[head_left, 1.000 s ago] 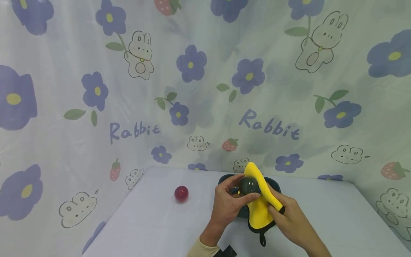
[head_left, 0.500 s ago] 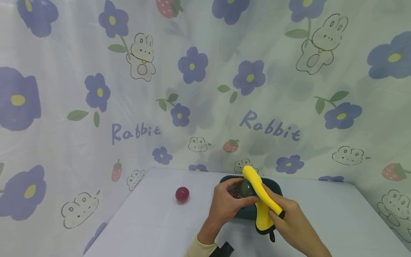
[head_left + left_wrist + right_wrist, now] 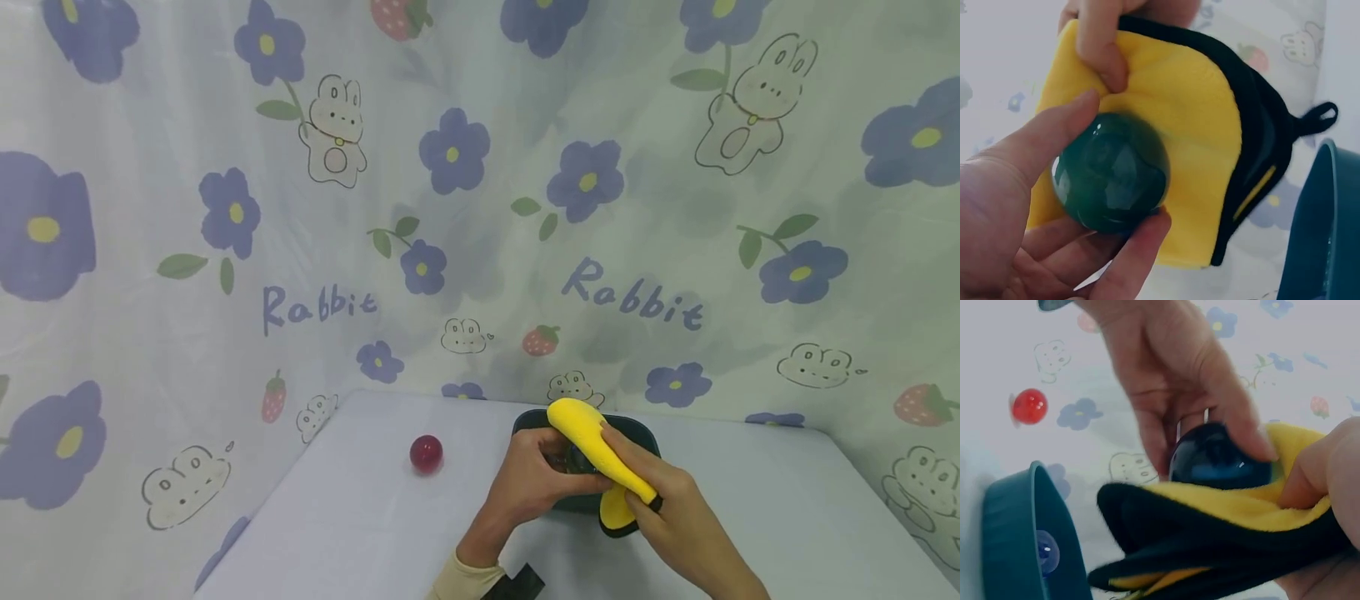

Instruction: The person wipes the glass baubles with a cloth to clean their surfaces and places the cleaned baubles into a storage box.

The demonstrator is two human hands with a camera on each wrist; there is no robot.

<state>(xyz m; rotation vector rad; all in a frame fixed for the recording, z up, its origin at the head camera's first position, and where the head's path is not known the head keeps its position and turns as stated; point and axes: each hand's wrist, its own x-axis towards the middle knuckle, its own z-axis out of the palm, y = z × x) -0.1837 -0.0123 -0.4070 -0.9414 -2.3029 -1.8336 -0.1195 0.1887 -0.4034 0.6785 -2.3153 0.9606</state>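
Left hand (image 3: 1016,219): curled round a dark green ball (image 3: 1110,172), which is gripped between thumb and fingers above the desk (image 3: 360,517).
Right hand (image 3: 667,508): closed on a yellow cloth (image 3: 1191,144) with black edging, which is pressed against the ball.
Bowl (image 3: 645,437): just behind the hands.
Red ball (image 3: 426,454): lying apart on the desk.
Writing: "Rabbit" is printed on the backdrop (image 3: 150,208).

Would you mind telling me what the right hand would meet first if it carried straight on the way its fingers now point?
Most likely the dark green ball held in the left hand: the right hand already presses the yellow cloth against it, though depth is hard to judge.
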